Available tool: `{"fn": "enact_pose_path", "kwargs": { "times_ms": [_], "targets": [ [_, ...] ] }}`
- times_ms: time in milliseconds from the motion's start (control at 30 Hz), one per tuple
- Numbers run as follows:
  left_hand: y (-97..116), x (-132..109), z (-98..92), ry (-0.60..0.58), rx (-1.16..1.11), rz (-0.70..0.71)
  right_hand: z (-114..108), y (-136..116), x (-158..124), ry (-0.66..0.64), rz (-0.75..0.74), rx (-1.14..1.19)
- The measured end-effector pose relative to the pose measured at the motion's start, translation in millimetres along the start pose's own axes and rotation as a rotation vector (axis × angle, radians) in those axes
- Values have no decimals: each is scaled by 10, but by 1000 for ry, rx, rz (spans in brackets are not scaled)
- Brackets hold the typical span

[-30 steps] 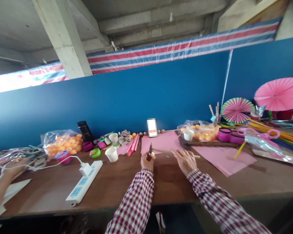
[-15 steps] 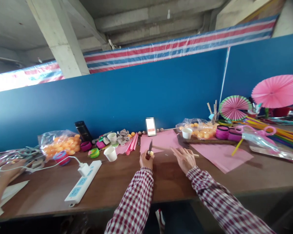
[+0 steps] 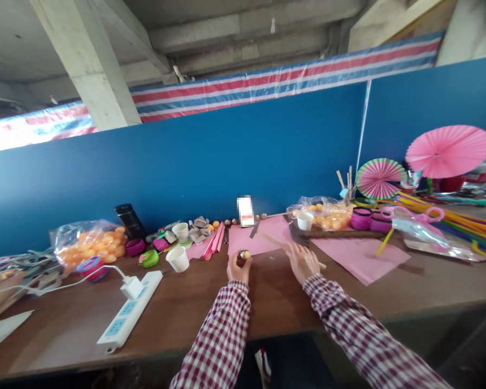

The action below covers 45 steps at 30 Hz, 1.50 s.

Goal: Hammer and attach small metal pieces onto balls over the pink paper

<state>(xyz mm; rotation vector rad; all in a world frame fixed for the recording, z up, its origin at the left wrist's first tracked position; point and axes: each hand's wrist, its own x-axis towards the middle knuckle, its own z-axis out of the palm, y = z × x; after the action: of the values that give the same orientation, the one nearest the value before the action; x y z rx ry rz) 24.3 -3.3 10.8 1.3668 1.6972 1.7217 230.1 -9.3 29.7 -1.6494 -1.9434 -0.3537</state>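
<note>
My left hand (image 3: 238,270) is curled around a small shiny dark ball-like piece (image 3: 241,257) with a pale yellowish bit beside it; its exact kind is unclear. My right hand (image 3: 303,262) lies low over the table, its fingers over a thin wooden stick (image 3: 273,239). One end of the stick points forward and left, and the other shows past the palm. Ahead of both hands is a sheet of pink paper (image 3: 243,243), with a dark narrow strip (image 3: 254,230) over it.
A white power strip (image 3: 132,310), a paper cup (image 3: 177,259) and a bag of orange balls (image 3: 93,246) stand left. Right are another pink sheet (image 3: 360,262), pink scissors (image 3: 413,216) and paper fans (image 3: 447,152). Another person's hand (image 3: 2,289) is at far left.
The dark strip that stood up just above my left hand now lies farther forward, apart from it. The stick's front end now shows ahead of my right hand. The view has shifted slightly.
</note>
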Motion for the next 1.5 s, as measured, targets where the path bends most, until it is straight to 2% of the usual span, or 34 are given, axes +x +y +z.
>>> {"fn": "enact_pose_path", "kwargs": {
  "times_ms": [267,567,633,700,800,867,967,1067,1267,1500],
  "targets": [
    [-118,15,99,55,-132,14,106,101,56,-216,140,-61],
    [-93,17,47,-45,-216,11,87,144,74,-156,219,-105],
    [-74,11,51,-40,-255,14,77,112,74,-106,184,-91],
    [-65,6,64,-21,-295,9,70,28,78,-66,85,-49],
    [-63,1,81,-13,-373,-35,92,-165,105,-150,-32,58],
    [-58,-5,75,-44,-423,-66,134,-286,137,-249,-11,108],
    [-37,-14,42,-118,-444,-83,213,-383,188,-319,29,123],
    [-22,-13,11,-161,-408,-88,275,-389,219,-343,43,121],
    [-72,6,31,-138,-419,-97,303,-369,236,-346,47,110],
    [-17,-9,12,-204,-647,-284,245,-399,215,-285,81,131]
  ]
}}
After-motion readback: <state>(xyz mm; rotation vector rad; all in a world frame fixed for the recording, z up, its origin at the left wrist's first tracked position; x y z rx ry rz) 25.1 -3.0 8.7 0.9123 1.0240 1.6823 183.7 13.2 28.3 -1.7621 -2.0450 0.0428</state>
